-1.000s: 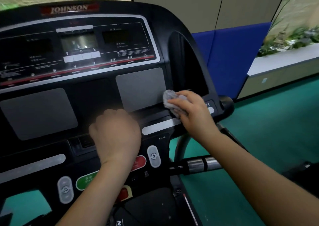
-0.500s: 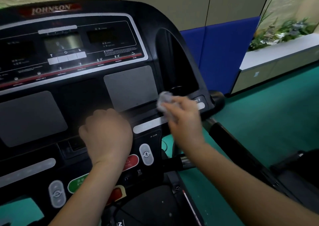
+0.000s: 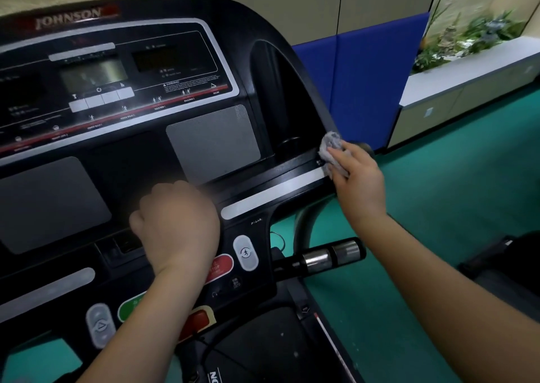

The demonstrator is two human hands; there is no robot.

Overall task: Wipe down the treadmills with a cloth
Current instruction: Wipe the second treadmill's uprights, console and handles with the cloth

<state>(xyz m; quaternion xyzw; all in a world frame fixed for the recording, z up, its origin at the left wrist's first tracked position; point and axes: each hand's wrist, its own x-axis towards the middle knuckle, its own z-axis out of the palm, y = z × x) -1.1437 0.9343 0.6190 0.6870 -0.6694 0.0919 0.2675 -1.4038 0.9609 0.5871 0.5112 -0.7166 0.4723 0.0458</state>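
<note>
A black treadmill console fills the left and middle of the head view, with a display panel, grey pads and coloured buttons. My right hand grips a crumpled grey cloth and presses it on the console's right edge, near the end of a silver strip. My left hand lies on the middle of the console with its fingers curled under, holding nothing that I can see.
A chrome-banded handlebar sticks out below my right forearm. The black running belt lies below. Green floor, a blue padded wall and a white planter ledge are to the right.
My right hand slid the cloth to the right, from beside the grey pad to the console's outer right edge. My left hand stayed where it was.
</note>
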